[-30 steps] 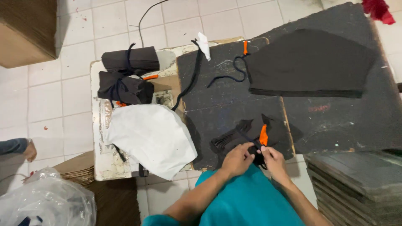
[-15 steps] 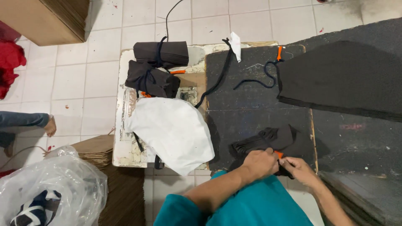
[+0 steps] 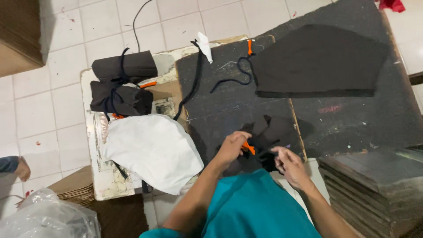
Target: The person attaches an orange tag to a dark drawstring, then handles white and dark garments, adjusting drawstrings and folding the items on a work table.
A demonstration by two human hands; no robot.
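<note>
My left hand (image 3: 232, 146) pinches a small orange strip (image 3: 248, 147) against a crumpled black fabric piece (image 3: 272, 132) lying on the dark work mat (image 3: 229, 105). My right hand (image 3: 288, 164) hovers just right of it, fingers curled near the edge of the same fabric. Whether it grips the cloth is unclear. A teal sleeve and torso fill the bottom of the view.
A large stack of black cut fabric (image 3: 319, 61) lies at the back right. Black cord (image 3: 229, 77) with an orange tip curls beside it. Two tied black bundles (image 3: 123, 81) and a white fabric stack (image 3: 152, 150) sit on the left table. Grey sheets (image 3: 374, 185) are stacked at the right.
The view has shifted. My hands have moved apart: the left keeps the orange strip on the black piece while the right has drawn back to the right.
</note>
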